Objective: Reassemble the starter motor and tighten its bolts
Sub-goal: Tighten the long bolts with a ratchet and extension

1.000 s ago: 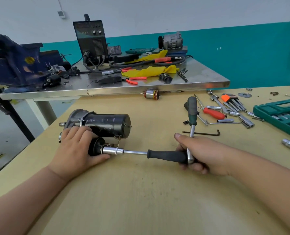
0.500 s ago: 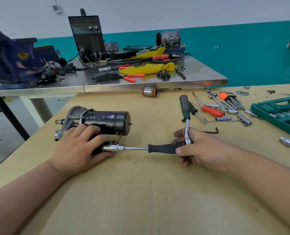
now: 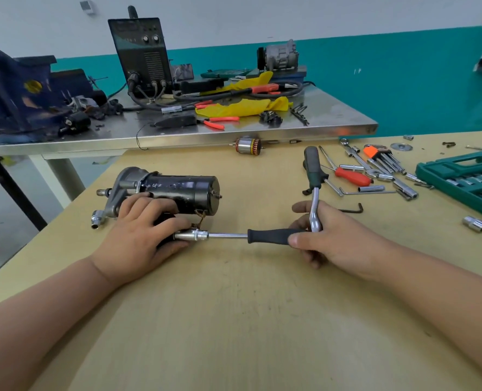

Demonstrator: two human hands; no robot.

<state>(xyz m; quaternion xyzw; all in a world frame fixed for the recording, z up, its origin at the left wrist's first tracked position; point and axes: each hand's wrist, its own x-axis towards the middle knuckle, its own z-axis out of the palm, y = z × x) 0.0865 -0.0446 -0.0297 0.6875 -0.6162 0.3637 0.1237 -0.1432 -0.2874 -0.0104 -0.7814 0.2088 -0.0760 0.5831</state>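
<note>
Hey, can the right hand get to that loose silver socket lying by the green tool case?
Probably, but only after letting go. The right hand grips the ratchet and driver handle. The loose socket lies on the table to its right, with nothing between them.

Starter motor (image 3: pixel 177 190) left on the table (image 3: pixel 234 320), socket set (image 3: pixel 465 179) right, armature (image 3: pixel 248 145) behind.
</note>
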